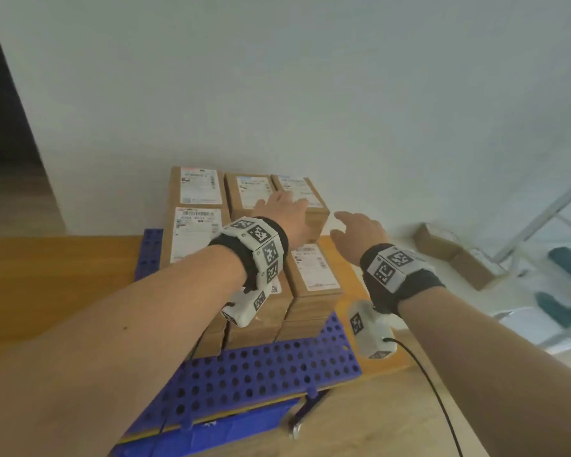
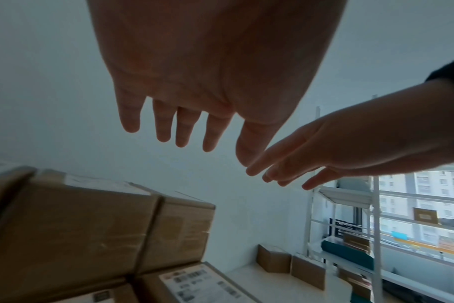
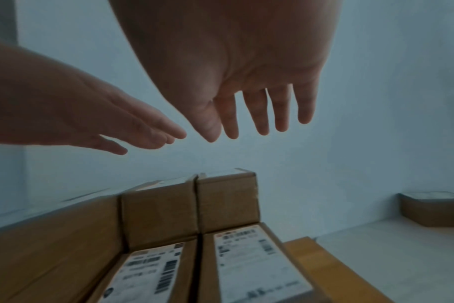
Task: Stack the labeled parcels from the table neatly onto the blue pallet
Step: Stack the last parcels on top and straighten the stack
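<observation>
Brown cardboard parcels with white labels are stacked on the blue perforated pallet (image 1: pixel 251 371). The taller back rows (image 1: pixel 198 189) stand against the wall; a lower parcel (image 1: pixel 314 268) sits at the front right. My left hand (image 1: pixel 287 212) hovers over the back right parcel (image 1: pixel 302 192), fingers straight and empty. My right hand (image 1: pixel 356 232) hangs just right of the stack, fingers straight, holding nothing. In the left wrist view both hands (image 2: pixel 184 127) are in the air above the boxes (image 2: pixel 91 225). The right wrist view shows the same, above labeled parcels (image 3: pixel 257 262).
The pallet lies on a wooden table (image 1: pixel 47 278). Two more brown parcels (image 1: pixel 455 255) sit on a white surface at the right, near a white metal rack (image 2: pixel 350 205) and a window. A white wall stands right behind the stack. A black cable (image 1: pixel 435 390) runs from my right wrist.
</observation>
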`<state>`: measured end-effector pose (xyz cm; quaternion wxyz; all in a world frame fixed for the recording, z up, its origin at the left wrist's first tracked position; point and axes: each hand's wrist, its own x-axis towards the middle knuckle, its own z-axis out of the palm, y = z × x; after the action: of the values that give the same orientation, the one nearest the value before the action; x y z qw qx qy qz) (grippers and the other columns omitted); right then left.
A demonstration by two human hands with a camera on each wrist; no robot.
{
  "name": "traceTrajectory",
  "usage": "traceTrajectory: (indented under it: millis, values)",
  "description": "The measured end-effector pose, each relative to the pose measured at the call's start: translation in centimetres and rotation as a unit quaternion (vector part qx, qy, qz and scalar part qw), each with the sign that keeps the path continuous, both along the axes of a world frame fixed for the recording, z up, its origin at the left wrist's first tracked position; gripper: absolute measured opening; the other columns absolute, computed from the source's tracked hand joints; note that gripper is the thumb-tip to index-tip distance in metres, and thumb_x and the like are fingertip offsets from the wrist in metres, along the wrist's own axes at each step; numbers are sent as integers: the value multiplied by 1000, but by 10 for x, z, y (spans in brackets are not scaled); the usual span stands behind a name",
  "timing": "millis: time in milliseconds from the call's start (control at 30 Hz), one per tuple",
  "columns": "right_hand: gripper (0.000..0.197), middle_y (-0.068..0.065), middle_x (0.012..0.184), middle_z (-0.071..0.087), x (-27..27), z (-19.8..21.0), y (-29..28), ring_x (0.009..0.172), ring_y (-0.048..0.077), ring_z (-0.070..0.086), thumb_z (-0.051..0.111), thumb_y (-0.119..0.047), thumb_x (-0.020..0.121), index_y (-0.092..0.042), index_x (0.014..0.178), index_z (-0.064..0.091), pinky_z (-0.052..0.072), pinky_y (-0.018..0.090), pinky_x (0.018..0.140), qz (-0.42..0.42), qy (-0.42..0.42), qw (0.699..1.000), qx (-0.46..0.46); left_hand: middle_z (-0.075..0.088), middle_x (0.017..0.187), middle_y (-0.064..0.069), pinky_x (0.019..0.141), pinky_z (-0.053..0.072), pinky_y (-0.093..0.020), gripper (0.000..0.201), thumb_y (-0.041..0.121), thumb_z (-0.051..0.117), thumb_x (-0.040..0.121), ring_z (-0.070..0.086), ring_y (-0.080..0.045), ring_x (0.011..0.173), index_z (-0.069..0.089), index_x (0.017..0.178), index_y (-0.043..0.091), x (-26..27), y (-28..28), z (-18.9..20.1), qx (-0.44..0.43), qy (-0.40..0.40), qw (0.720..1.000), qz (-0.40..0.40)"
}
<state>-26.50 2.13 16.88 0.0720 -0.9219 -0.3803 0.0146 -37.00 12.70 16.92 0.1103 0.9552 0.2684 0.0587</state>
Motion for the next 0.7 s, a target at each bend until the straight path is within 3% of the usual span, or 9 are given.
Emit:
traceTrajectory:
  millis: [167,333,500,700]
  values:
    - [49,9,146,41,38,-7,-48,133,30,38,39,-32,97,-24,145,34,36,39,108,-44,14,999,0,28,151,-6,109,28,-46,55,41,41,93,26,-27,139,31,144,22,44,-37,-9,9,27,999,-41]
    - [49,8,146,41,83,-14,-101,133,31,38,38,-33,97,-24,146,32,36,39,108,-75,19,997,6,21,153,-9,112,24,-47,54,40,38,95,18,-29,141,29,145,22,99,-84,-14,17,55,995,-77]
    - [51,9,149,37,157,-23,-165,136,31,34,39,-32,97,-22,146,31,30,38,110,-99,38,994,18,16,156,-8,113,21,-48,56,41,38,96,13,-29,143,25,147,22,176,-151,-21,26,81,991,-100]
    - [49,8,148,38,246,-34,-235,134,31,36,37,-33,98,-25,145,33,32,40,108,-118,40,992,27,21,153,-7,111,23,-45,53,40,40,95,16,-28,142,31,144,22,273,-219,-31,39,92,988,-117]
